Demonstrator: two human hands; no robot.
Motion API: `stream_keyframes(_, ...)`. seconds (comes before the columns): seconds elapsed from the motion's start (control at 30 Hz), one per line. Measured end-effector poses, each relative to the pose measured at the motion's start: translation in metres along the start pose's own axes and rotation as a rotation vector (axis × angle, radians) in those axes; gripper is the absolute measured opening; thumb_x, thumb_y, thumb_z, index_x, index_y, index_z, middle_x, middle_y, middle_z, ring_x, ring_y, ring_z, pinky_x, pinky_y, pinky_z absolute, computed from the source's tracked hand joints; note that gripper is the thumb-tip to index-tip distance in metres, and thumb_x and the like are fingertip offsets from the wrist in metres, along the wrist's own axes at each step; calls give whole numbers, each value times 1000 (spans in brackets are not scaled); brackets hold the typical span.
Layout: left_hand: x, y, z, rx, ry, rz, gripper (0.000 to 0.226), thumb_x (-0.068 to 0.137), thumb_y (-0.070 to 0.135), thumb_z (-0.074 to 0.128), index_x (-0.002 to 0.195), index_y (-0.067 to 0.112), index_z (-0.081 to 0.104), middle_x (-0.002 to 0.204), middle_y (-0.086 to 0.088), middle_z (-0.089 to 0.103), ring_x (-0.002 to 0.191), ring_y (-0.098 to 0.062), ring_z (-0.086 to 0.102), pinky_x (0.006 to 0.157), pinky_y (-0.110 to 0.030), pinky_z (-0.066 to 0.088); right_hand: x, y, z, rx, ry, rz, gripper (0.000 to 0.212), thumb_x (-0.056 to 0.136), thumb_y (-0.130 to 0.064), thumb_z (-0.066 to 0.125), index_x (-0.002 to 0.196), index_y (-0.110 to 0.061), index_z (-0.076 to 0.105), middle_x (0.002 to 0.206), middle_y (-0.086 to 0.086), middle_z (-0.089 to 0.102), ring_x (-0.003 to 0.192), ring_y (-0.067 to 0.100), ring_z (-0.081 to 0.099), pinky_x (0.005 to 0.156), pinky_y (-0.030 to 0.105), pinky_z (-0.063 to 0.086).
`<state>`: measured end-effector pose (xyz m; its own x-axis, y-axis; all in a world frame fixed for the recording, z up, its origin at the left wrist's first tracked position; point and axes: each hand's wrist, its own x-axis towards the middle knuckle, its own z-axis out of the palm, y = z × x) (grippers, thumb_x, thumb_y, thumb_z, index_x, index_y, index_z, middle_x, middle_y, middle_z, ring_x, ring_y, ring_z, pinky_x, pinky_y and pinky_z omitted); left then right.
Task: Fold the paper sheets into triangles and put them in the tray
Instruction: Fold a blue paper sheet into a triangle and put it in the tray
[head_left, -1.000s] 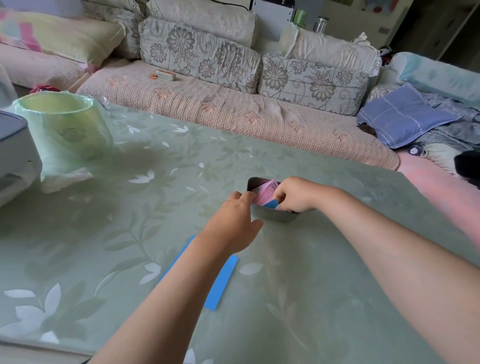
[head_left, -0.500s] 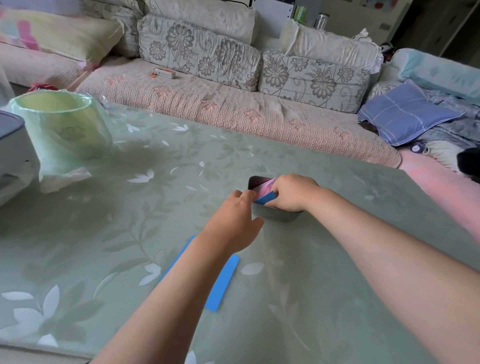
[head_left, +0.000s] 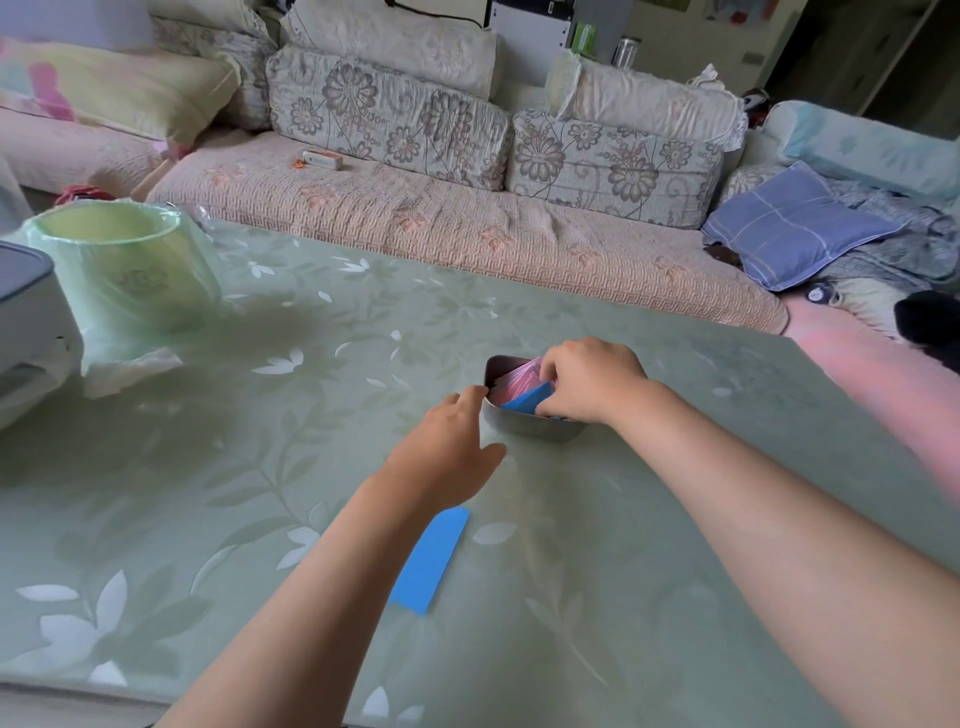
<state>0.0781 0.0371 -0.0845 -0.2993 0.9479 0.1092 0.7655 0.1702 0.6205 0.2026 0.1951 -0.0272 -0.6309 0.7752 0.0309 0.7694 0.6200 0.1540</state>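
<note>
Pinching the blue folded paper triangle (head_left: 527, 401) with the right hand (head_left: 587, 382), inside the small grey tray (head_left: 530, 432). Bracing its rim with the loose-fingered left hand (head_left: 447, 447). Likely next: flat blue paper sheet (head_left: 431, 561), just behind that hand, lengthwise toward it.

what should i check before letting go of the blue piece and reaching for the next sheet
1. Blue piece is inside the tray: ok, it lies within the rim, pinched by the right hand.
2. Tray is steadied: ok, the left hand touches its left rim.
3. Piece is folded into a full triangle: cannot tell, the right hand covers part of it.
4. Room left in the tray: cannot tell, the pink pieces already reach near the rim.
5. Next sheet is within reach: ok, a blue sheet lies flat on the table beside the left forearm.
</note>
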Motion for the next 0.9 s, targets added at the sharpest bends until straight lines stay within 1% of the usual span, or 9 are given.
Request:
stream_keyframes(0.2,-22,-12,-21,130,-90,-13,68,91,44,62,148,22,33,142,-2,45,129,-23,44,100,-34,40,-52,-29,-10,259,164,-28,35,85,-41,67,119,-32,60,117,-8,63,111,19,59,86,30,44)
stream_keyframes(0.27,-32,-21,-29,175,-140,-20,76,87,48,66,150,23,31,146,-1,41,134,-22,38,105,-34,36,-75,-49,-7,365,145,-95,28,87,-38,65,115,-33,63,111,-12,65,109,16,59,84,29,43)
stream_keyframes(0.33,-44,-29,-36,238,-206,-20,89,81,55,70,153,25,26,152,3,34,139,-20,30,109,-33,32,-96,-70,1,452,37,-139,28,87,-39,65,115,-36,63,107,-15,65,106,12,60,80,26,42)
stream_keyframes(0.43,-63,-43,-44,313,-326,-49,110,69,66,74,155,27,17,157,9,24,144,-15,17,115,-34,26,-115,-93,15,496,-112,-161,45,82,-49,69,123,-37,58,114,-18,61,110,11,58,83,27,41)
stream_keyframes(0.5,-74,-51,-48,340,-381,-73,122,62,71,75,156,27,11,160,14,16,146,-12,11,118,-35,23,-120,-103,22,480,-191,-146,65,75,-59,71,132,-36,52,127,-13,55,119,13,52,92,32,43)
stream_keyframes(0.6,-86,-56,-51,359,-389,-73,124,62,71,74,157,27,8,161,16,12,147,-11,9,118,-34,20,-122,-114,28,435,-242,-97,83,67,-66,74,138,-33,45,135,-6,45,128,19,45,98,38,42)
stream_keyframes(0.73,-91,-55,-52,354,-334,-50,116,68,68,73,157,24,12,160,12,18,145,-13,15,118,-34,22,-120,-119,26,478,-290,-8,84,61,-62,82,133,-33,50,132,-6,50,120,18,52,84,32,42)
stream_keyframes(0.83,-89,-55,-52,367,-312,-37,117,66,68,76,156,25,15,157,10,24,142,-14,20,116,-34,26,-118,-120,25,558,-315,24,57,58,-55,86,103,-35,57,110,-10,55,99,15,57,68,29,43)
stream_keyframes(0.9,-87,-55,-51,365,-303,-29,119,62,68,78,155,26,17,153,9,30,139,-15,25,113,-34,30,-117,-120,26,616,-327,30,51,60,-49,88,95,-35,54,105,-11,53,95,14,57,67,28,43)
